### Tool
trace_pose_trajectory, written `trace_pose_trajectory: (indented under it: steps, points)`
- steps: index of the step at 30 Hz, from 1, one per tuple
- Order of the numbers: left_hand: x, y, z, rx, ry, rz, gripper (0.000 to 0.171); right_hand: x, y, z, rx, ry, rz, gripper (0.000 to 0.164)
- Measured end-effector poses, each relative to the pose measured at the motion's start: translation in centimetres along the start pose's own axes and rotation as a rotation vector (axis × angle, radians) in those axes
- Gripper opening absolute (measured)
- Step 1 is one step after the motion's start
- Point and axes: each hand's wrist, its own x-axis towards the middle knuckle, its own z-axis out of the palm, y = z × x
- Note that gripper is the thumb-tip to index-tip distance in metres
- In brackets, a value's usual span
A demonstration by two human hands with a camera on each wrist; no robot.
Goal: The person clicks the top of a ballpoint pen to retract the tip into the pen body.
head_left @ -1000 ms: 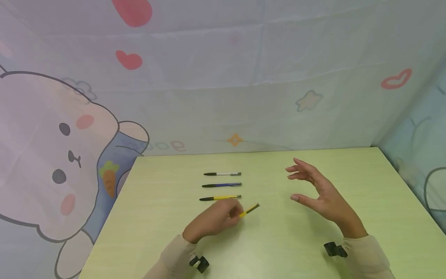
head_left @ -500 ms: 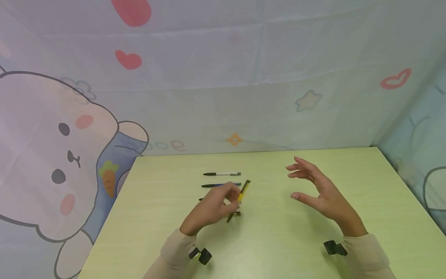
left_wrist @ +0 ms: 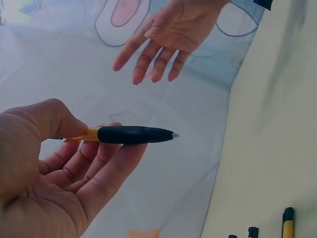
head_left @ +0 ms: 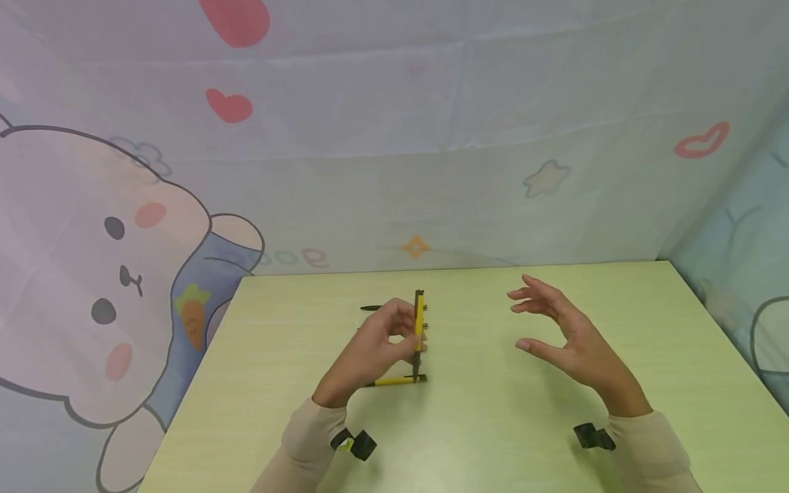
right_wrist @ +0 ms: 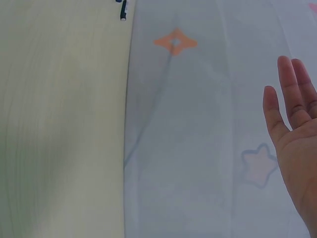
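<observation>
My left hand [head_left: 377, 350] pinches a yellow pen [head_left: 419, 320] between thumb and fingers, above the row of pens. The pen stands nearly upright in the head view. In the left wrist view its black grip [left_wrist: 131, 135] and metal tip project past the fingers, the tip towards the table side. Below the hand a second yellow pen [head_left: 394, 381] lies on the table. Farther back, the black end of another pen [head_left: 370, 308] shows; the hand covers most of the other pens. My right hand [head_left: 567, 339] is held up with fingers spread, holding nothing.
A pale yellow-green table [head_left: 493, 424] lies under both hands. Its back edge meets a printed cloth [head_left: 382, 171] with hearts, a star and a cartoon animal. Another cloth panel [head_left: 748, 226] hangs along the right side.
My left hand has moved away from me and lifted, turning the yellow pen from slanted to nearly upright. The second yellow pen has come into sight beneath it. My right hand has barely moved.
</observation>
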Motion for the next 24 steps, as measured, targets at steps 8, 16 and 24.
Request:
trace_pose_trajectory:
  steps: [8, 16, 24]
  points:
    - [0.5, 1.1, -0.4, -0.133, 0.014, 0.008, 0.023, 0.4, -0.1, -0.1, -0.001, 0.002, -0.005, 0.097]
    - [0.8, 1.6, -0.4, -0.22, 0.018, 0.01, 0.027, 0.8, -0.2, -0.3, -0.018, -0.001, 0.002, 0.097]
    - [1.0, 2.2, -0.3, -0.216, 0.028, 0.028, 0.03, 1.9, -0.4, -0.4, -0.047, -0.016, -0.003, 0.096]
